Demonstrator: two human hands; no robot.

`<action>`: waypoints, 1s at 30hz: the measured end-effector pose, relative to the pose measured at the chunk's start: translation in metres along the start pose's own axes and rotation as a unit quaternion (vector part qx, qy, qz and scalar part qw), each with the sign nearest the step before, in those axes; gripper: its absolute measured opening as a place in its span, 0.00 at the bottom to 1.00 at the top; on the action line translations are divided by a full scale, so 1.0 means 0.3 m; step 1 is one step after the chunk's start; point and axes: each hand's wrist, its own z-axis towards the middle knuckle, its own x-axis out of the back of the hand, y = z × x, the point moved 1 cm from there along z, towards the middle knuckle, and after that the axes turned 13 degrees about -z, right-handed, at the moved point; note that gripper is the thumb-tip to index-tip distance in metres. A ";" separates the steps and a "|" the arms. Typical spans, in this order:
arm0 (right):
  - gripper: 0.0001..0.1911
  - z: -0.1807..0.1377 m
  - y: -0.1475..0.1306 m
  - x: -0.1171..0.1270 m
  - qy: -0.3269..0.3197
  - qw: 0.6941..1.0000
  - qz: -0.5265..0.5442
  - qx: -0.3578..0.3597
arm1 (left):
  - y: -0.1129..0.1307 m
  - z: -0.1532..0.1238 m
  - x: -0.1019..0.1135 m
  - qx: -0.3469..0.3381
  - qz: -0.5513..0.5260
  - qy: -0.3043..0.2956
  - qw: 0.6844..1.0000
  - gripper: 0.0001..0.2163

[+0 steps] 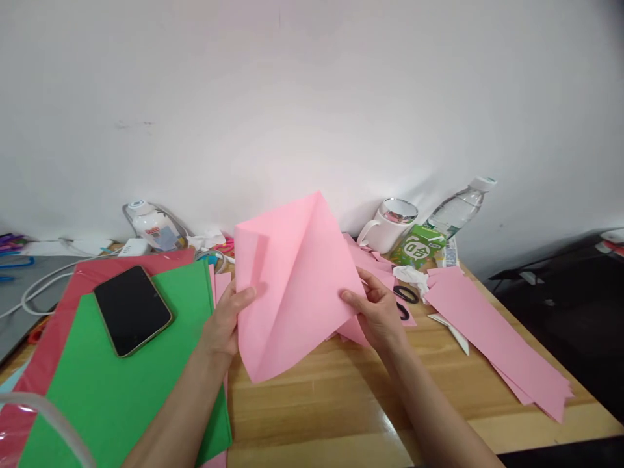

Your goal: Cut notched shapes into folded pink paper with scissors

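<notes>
A sheet of pink paper (307,279) is held up over the wooden table, with a diagonal crease running from its top corner to its bottom corner. My left hand (227,318) pinches its left edge, thumb in front and the other fingers behind. On the opposite side my right hand (377,305) grips the right corner between thumb and fingers. Behind the right hand lie more pink paper pieces (373,260), partly hidden by the held sheet. Black scissor handles (405,294) show just right of that hand.
Left: a black phone (132,310) on green sheets (170,377), over a red packet (53,364). Along the wall stand a white bottle (156,227), a white mug (387,227), a green box (418,247) and a tilted water bottle (458,208). Pink strips (497,344) lie right.
</notes>
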 end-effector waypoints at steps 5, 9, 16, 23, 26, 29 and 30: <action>0.25 0.000 0.006 -0.006 0.040 0.998 0.044 -0.005 | -0.006 0.017 0.046 -0.001 -0.052 0.016 0.999 0.15; 0.20 0.003 0.006 0.000 0.057 0.997 0.050 -0.002 | -0.018 0.027 0.042 0.001 -0.130 0.040 0.991 0.16; 0.16 0.012 0.018 0.019 0.046 0.998 0.053 0.001 | -0.018 0.025 -0.019 0.039 -0.275 0.094 0.956 0.15; 0.15 0.009 0.012 0.022 0.043 0.998 0.038 0.006 | -0.018 0.027 -0.027 0.043 -0.306 0.103 0.945 0.24; 0.16 0.008 0.011 0.023 0.045 0.998 0.034 -0.009 | -0.020 0.027 -0.026 0.025 -0.313 0.087 0.945 0.23; 0.18 0.006 0.010 0.019 0.043 0.998 0.033 -0.023 | -0.022 0.026 -0.023 0.008 -0.319 0.063 0.946 0.23; 0.18 0.005 0.009 0.017 0.044 0.998 0.034 -0.026 | -0.022 0.025 -0.021 0.006 -0.319 0.058 0.946 0.23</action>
